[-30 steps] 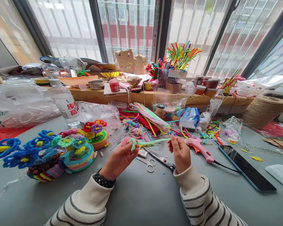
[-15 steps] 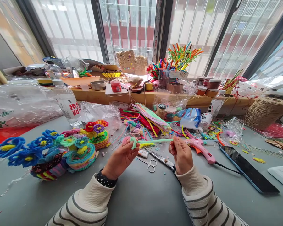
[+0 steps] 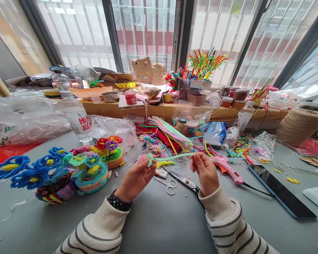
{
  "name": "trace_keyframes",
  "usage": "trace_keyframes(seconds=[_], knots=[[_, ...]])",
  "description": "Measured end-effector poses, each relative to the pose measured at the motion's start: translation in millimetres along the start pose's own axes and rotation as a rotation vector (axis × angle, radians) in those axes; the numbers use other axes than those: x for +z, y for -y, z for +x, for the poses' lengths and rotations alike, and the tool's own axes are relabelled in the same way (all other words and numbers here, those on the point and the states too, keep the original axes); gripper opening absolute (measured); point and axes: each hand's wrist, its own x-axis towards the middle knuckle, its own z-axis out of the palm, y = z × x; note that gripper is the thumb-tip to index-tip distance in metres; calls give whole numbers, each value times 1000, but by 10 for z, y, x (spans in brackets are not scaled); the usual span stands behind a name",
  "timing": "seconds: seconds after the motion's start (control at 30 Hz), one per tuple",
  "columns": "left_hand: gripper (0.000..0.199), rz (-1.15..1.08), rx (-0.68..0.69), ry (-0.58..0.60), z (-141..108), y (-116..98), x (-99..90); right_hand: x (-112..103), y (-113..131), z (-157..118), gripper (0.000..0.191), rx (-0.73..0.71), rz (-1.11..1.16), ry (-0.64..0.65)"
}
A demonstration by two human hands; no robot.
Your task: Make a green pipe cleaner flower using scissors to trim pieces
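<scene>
My left hand (image 3: 137, 174) pinches a small pink and mint-green pipe-cleaner piece (image 3: 149, 159) between thumb and fingers. From it a light green pipe cleaner (image 3: 175, 156) stretches to the right, bowed slightly upward. Its far end meets the fingertips of my right hand (image 3: 204, 173), which are closed on it. Below and between the hands lie small silver scissors (image 3: 171, 187) and larger dark-handled scissors (image 3: 186, 181). A pink glue gun (image 3: 229, 171) rests just right of my right hand.
Pipe-cleaner flower pots (image 3: 91, 176) stand at the left, with a water bottle (image 3: 78, 121) behind. Loose pipe cleaners (image 3: 172, 134) are heaped beyond my hands. A dark phone (image 3: 281, 190) and a twine spool (image 3: 299, 127) are at the right.
The green pipe cleaner has gone from nearly straight to a slight upward bow. My right hand has shifted slightly right, its fingers a little differently placed.
</scene>
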Motion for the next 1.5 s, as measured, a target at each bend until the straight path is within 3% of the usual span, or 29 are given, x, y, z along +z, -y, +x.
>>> trace_keyframes(seconds=[0.4, 0.73, 0.9, 1.2, 1.43, 1.5], knots=[[21, -14, -20, 14, 6, 11, -21, -29, 48, -20, 24, -135, -195, -17], [22, -12, -16, 14, 19, 16, -8, 6, 53, 14, 25, 99, 107, 20], [18, -3, -5, 131, -3, 7, -33, -2, 17, 31, 27, 196, 93, -22], [13, -19, -31, 408, -65, -21, -47, 9, -32, 35, 49, 340, 248, 55], [15, 12, 7, 476, -51, -13, -39, 18, -94, 23, 33, 386, 196, 67], [16, 22, 42, 483, -43, -12, -33, 35, -72, 8, 28, 428, 299, 128]])
